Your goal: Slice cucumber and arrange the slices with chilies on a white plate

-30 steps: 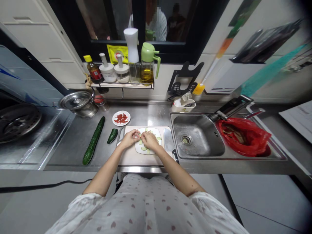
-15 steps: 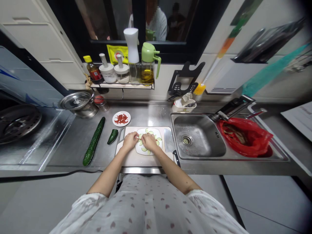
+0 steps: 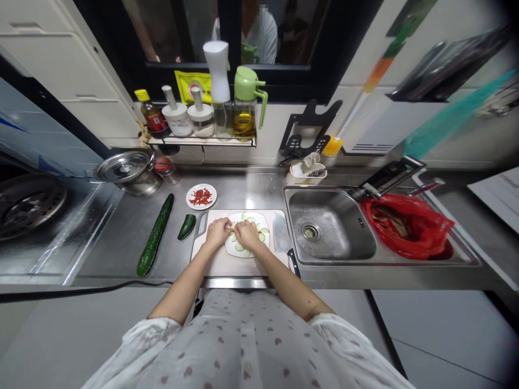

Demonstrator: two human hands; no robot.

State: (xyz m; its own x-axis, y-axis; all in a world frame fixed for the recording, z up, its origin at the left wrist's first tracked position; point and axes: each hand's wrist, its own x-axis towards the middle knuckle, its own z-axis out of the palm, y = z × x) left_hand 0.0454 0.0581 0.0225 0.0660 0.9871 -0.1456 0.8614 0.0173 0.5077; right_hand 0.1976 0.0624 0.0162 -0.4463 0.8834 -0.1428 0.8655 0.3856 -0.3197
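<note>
My left hand [image 3: 219, 233] and my right hand [image 3: 245, 236] meet fingertip to fingertip over a white plate [image 3: 256, 252]. Both are closed in a pinch; whatever is between the fingers is too small to make out. Pale green cucumber slices [image 3: 239, 248] lie around the plate, with small red bits among them. Under the plate is a light cutting board [image 3: 232, 268], and a knife [image 3: 293, 263] with a black handle lies along its right side. A small white dish [image 3: 188, 199] behind the board holds chopped red pieces [image 3: 201, 196].
Left of the board lie a long cucumber [image 3: 155, 235] and a cut cucumber end [image 3: 186, 227]. A lidded pot [image 3: 140, 181] stands behind. Seasoning jars and an oil bottle [image 3: 244, 105] line the shelf. On the right are the sink [image 3: 332, 232] and a red plastic bag [image 3: 421, 243].
The view has shifted very slightly. My hands stay pinched over the plate in nearly the same place, with the left a touch closer to the right.
</note>
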